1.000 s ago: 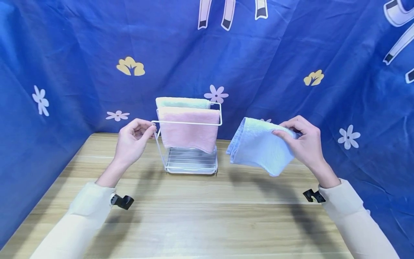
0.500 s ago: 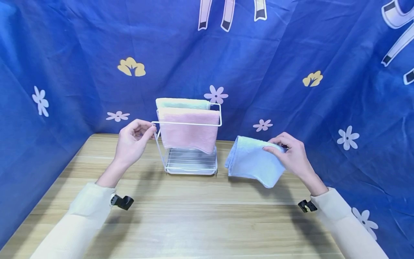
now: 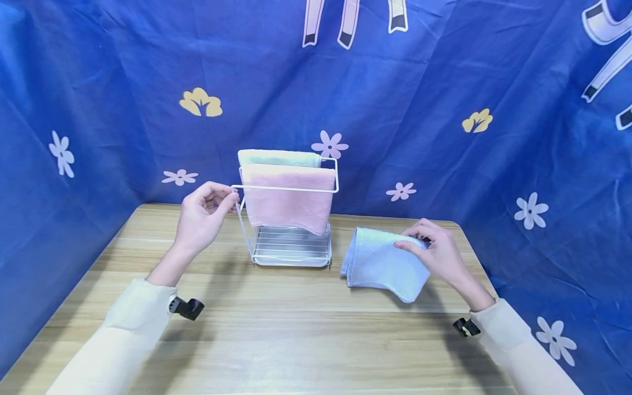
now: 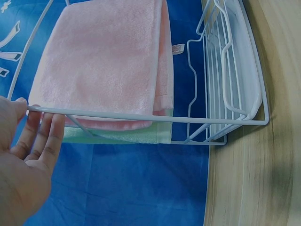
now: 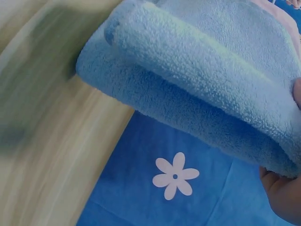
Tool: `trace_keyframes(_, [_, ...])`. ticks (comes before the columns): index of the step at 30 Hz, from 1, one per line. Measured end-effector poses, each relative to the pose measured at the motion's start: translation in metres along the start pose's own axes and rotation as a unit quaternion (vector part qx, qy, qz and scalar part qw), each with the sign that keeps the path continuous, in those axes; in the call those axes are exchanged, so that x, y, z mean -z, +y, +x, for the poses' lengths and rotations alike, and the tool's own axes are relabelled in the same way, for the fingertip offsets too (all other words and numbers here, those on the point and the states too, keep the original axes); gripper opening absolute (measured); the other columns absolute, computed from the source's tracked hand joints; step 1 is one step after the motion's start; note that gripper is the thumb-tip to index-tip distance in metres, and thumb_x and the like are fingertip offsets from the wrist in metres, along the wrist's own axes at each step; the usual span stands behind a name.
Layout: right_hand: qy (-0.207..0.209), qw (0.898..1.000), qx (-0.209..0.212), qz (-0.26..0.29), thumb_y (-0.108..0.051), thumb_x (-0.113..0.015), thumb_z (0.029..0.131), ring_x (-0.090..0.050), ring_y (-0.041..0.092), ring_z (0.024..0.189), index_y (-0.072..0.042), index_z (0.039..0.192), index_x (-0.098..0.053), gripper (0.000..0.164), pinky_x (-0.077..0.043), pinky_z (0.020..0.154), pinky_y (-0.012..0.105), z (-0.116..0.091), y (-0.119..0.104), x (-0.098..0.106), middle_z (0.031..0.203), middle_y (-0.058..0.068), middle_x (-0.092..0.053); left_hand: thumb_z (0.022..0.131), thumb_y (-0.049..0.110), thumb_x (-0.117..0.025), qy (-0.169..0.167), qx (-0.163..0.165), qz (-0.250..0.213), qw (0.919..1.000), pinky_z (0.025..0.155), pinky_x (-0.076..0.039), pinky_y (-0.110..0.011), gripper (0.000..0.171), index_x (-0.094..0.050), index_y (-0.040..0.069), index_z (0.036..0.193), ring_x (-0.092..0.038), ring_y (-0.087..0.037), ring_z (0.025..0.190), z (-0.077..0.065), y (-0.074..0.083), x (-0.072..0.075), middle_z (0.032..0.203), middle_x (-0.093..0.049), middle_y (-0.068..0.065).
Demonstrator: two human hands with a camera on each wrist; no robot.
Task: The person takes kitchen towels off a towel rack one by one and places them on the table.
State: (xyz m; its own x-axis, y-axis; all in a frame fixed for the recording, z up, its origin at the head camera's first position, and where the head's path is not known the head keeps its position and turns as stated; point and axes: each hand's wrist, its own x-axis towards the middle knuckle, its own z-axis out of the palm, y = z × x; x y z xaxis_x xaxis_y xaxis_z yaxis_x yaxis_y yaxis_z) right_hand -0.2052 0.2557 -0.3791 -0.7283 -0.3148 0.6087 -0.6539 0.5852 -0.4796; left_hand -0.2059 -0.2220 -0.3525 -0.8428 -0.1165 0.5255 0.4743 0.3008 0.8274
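Note:
A white wire rack [image 3: 291, 258] with a shallow tray base stands on the table. Over its bars hang a pink towel [image 3: 288, 200] and, behind it, a pale green towel [image 3: 278, 158]. The left hand [image 3: 204, 214] pinches the rack's upper left front corner between thumb and fingers; in the left wrist view the fingers [image 4: 49, 136] lie against the white bar. To the rack's right, the right hand [image 3: 434, 252] pinches a folded light blue towel [image 3: 385, 263] by its upper right corner. The towel hangs low near the table, its folded layers showing in the right wrist view.
The wood-grain table [image 3: 276, 345] reaches back to a blue printed curtain [image 3: 276, 82], which encloses the back and both sides. Each wrist wears a small black camera mount, such as the one on the left cuff [image 3: 186, 308].
The right hand has lowered the blue towel toward the table and brought it slightly to the left. The left hand and the rack have stayed in place.

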Motion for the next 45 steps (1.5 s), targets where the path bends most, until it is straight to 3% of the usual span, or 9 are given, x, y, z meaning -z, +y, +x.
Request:
trace_keyframes(11, [-0.029,0.999,-0.037,-0.006,-0.011,-0.092,0.080,-0.052,0.004,0.073,-0.016,0.092,-0.081,0.017,-0.043,0.062,0.015,0.001,0.011,-0.009,0.082,-0.003,-0.069,0.100,0.005,-0.070,-0.001,0.005,0.000,1.0000,0.070,-0.060,-0.009,0.018,-0.066,-0.011,0.107,-0.069,0.006,0.074,0.000,0.000,0.000,0.086,-0.071,0.020])
trace_keyframes(32, [-0.034,0.993,-0.110,-0.013,-0.019,-0.089,0.085,-0.060,0.009,0.084,-0.010,0.095,-0.081,0.016,-0.045,0.075,0.014,0.039,0.062,-0.031,0.092,0.005,-0.077,0.100,0.006,-0.070,-0.002,0.007,-0.004,1.0000,0.070,-0.060,-0.010,0.017,-0.066,-0.009,0.106,-0.070,0.003,0.074,0.000,0.000,0.001,0.085,-0.071,0.018])
trace_keyframes(45, [-0.053,0.987,-0.151,0.007,-0.021,-0.089,0.086,-0.061,0.013,0.091,-0.009,0.100,-0.081,0.020,-0.047,0.081,0.021,0.054,0.094,-0.055,0.100,0.011,-0.078,0.100,0.005,-0.070,-0.003,0.002,0.000,1.0000,0.070,-0.060,-0.010,0.017,-0.066,-0.011,0.106,-0.069,0.005,0.074,-0.001,0.002,0.000,0.085,-0.071,0.016])
